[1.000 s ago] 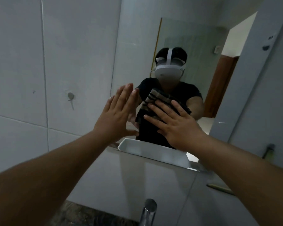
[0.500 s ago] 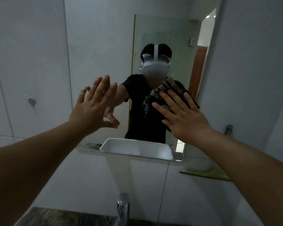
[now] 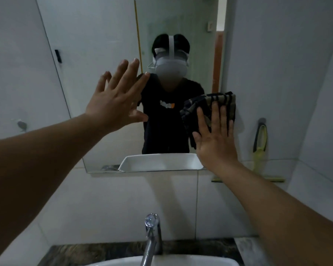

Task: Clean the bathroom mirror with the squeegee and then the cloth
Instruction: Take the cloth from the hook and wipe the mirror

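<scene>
On the left, the left hand (image 3: 115, 98) is raised with its fingers spread and straight, holding nothing; it is flat toward the mirror (image 3: 104, 45), but whether the palm actually touches the glass cannot be told. If it does rest there, it is best kept light or off the pane, since a bare palm leaves prints on glass that is being wiped.

In the middle, the mirror's lower edge sits above the tap (image 3: 151, 237) and the white basin (image 3: 161, 261), which is set in a dark counter (image 3: 85, 252).

Further right, the right hand (image 3: 215, 139) presses a dark striped cloth (image 3: 211, 106) flat against the mirror with straight, open fingers, close to the pane's right edge. The step in hand looks like the cloth pass. To do it well, keep the whole palm behind the cloth so pressure stays even, work in overlapping strokes, and run right along the edge and bottom corner where streaks collect.

At the far right, the yellow-green squeegee (image 3: 260, 143) hangs on the wall tile beside the mirror, well apart from both hands, which suggests its part is done.
</scene>
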